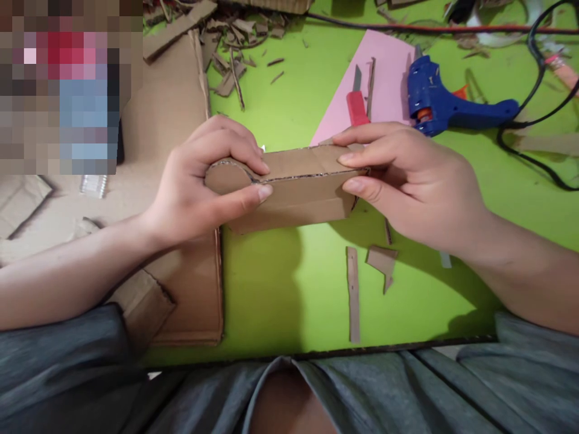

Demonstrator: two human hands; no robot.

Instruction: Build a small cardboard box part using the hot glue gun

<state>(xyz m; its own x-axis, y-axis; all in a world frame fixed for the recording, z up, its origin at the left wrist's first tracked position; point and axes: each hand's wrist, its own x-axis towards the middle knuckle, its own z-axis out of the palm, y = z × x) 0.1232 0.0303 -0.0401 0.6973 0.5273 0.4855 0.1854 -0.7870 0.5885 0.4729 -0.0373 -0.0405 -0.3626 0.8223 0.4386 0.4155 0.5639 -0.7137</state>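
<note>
Carefully, the left hand (203,181) pinches a round end piece (225,179) against a small corrugated cardboard box (294,202), while the right hand (407,187) grips its far end, holding it above the green tabletop (271,301). Squeezing too hard could crush the thin walls or spring that curved seam open.

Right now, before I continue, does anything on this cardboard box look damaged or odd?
Yes: the long seam along the top of the cardboard box looks rough. Its cut edge is ragged, with a thin dark gap, so the panels meet unevenly.
</note>
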